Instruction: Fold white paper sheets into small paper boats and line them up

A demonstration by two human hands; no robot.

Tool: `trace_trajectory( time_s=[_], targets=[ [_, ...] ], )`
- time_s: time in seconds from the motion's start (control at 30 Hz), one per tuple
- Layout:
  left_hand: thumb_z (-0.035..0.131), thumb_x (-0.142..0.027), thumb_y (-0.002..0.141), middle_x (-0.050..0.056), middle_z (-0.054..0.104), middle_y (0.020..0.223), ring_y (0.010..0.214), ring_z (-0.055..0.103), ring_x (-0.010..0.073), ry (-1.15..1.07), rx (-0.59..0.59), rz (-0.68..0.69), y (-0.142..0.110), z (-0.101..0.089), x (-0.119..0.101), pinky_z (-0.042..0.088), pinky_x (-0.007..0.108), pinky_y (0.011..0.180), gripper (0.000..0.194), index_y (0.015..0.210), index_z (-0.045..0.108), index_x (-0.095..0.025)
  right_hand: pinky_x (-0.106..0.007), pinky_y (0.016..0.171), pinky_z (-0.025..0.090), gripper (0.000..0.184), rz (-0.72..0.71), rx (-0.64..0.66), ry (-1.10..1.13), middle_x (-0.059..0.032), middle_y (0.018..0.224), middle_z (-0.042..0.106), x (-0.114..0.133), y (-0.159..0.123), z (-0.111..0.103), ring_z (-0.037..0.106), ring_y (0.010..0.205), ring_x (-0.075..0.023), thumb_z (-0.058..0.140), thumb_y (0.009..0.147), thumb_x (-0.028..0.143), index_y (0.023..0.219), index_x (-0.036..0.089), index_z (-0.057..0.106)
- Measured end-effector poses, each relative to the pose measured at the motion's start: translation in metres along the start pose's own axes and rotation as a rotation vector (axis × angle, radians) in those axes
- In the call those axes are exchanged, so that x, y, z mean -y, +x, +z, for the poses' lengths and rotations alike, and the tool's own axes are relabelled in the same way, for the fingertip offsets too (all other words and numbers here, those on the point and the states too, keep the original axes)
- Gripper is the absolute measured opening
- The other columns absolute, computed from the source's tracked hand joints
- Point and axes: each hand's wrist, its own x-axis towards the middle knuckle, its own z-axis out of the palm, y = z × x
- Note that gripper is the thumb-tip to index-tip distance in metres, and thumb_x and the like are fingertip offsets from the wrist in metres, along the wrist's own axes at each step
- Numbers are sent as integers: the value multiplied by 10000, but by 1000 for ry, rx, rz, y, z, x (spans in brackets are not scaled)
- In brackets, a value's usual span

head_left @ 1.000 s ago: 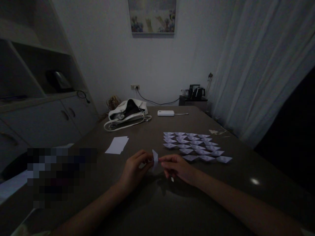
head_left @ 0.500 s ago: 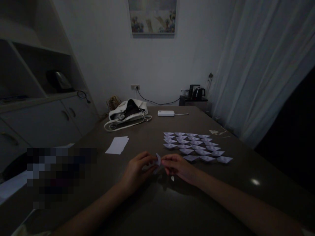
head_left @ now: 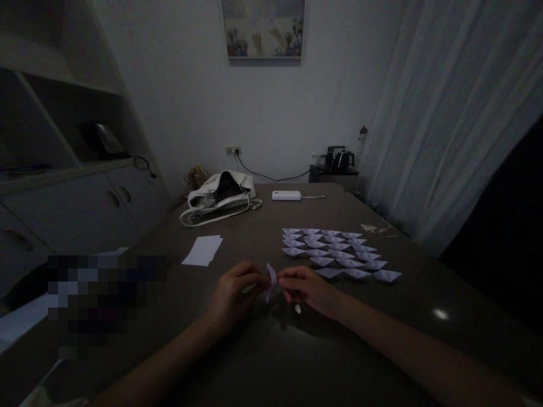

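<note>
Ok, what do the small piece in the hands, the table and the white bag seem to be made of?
The small piece, pinched between left hand and right hand, looks like thin white paper: matte, with sharp creases. The table looks like a dark, smooth, semi-gloss surface, since it reflects a light spot; wood, laminate or stone cannot be told. The white bag seems leather or faux leather: soft, slumped, slight sheen.

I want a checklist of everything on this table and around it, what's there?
Surface: dark table, dimly lit.
Job's things: small folded paper pinched between both hands; rows of folded paper boats to the right; stack of blank sheets.
Clutter: white handbag; white power bank.
Hands: left hand and right hand both grip the paper above the table.
Cables: cord from wall socket.
Surroundings: curtain, cabinet, picture, kettle.
</note>
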Motion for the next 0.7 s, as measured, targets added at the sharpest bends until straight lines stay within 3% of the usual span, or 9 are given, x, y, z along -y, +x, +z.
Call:
trace_trajectory(
  time_s=[0.27,0.47,0.57,0.7],
  targets=[
    [568,-209,878,52,620,754,683,600,147,-8,-18,-11,1,-1,-4,479,233,597,163,825,713,-158,-214,500,305,221,-1,0,19,18,617,568,0,-1,0,456,507,-66,679,736,292,891,134,665],
    [591,-227,844,15,598,710,623,554,137,-6,-26,-196,3,-1,-10,440,231,574,105,888,662,-163,-211,506,318,255,9,-73,82,33,588,565,1,-1,3,482,511,-71,704,706,307,891,144,640],
    [571,-296,850,19,625,698,607,564,147,-89,45,-346,5,1,-12,436,238,562,158,856,624,-147,-217,504,321,258,2,-75,103,38,584,564,0,0,3,483,504,-71,711,700,311,884,150,629],
    [500,-399,883,48,676,775,687,618,170,-372,193,-479,7,5,-11,463,251,615,297,905,638,-137,-221,505,324,267,-19,-83,108,40,582,557,0,0,4,483,503,-70,712,707,346,864,150,622]
  ],
)
